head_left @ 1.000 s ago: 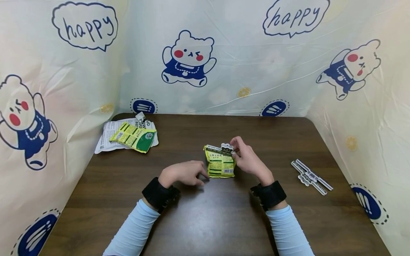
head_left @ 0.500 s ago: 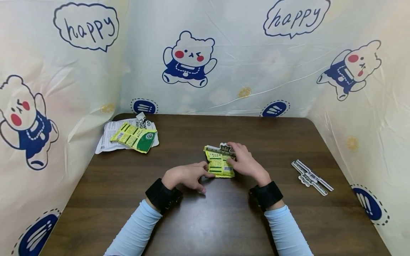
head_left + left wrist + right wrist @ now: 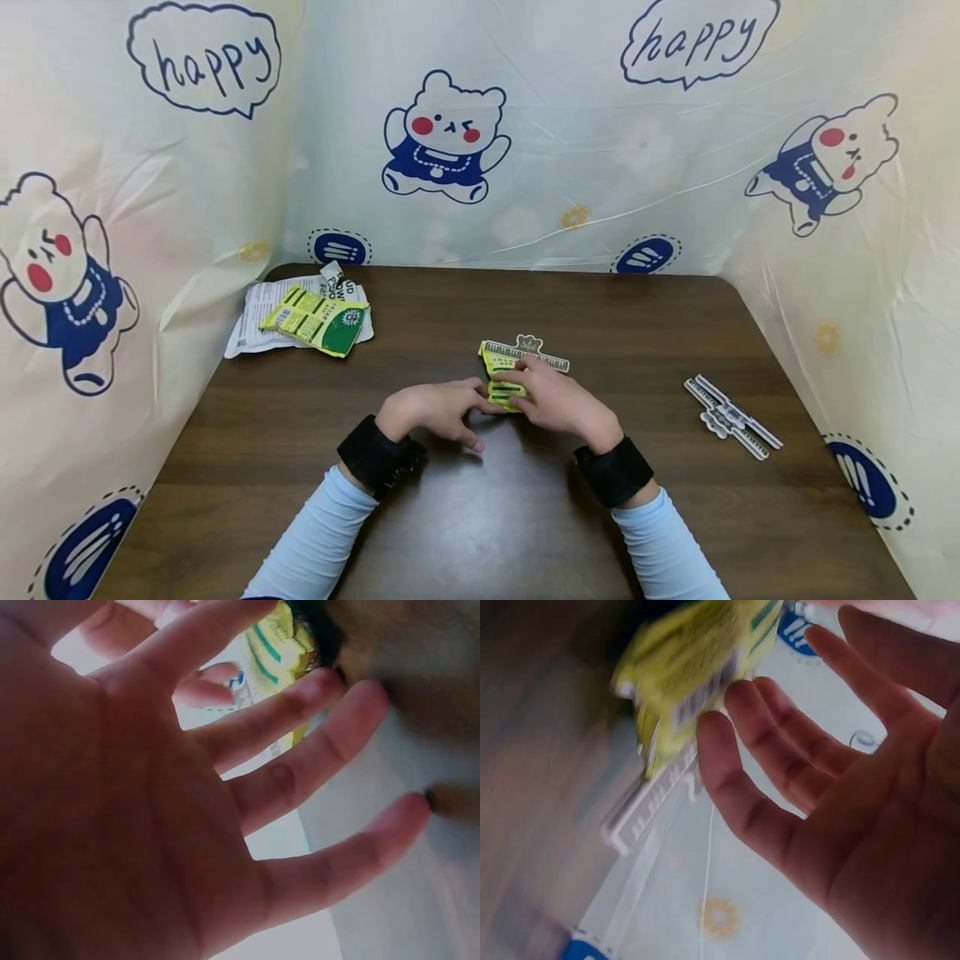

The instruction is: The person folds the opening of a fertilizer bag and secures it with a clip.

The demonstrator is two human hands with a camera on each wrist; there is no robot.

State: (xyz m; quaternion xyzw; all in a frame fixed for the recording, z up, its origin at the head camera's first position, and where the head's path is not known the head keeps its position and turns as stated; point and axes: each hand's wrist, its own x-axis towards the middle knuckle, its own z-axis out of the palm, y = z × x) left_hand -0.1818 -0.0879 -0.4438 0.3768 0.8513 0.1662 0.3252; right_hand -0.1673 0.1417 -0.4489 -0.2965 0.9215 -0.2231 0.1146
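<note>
A small yellow packet stands mid-table, its top edge held in a white bag clip with a shaped ornament. The clip reaches past the packet's right side. My left hand has its fingers spread, one fingertip right at the packet's lower left corner. Across the packet's right front lies my right hand, fingers loosely extended, hiding much of the print. In the right wrist view those fingertips overlap the edge of the packet beside its barcode. Behind the spread left fingers, the left wrist view shows part of the packet.
At the back left, a yellow and green packet lies on a larger white packet. Two more white clips lie together on the right. A printed curtain borders the brown table at the back and sides.
My right hand has gone from the clip's right end down and left over the packet's front. My left hand has shifted slightly right to the packet's lower corner, its fingers spreading.
</note>
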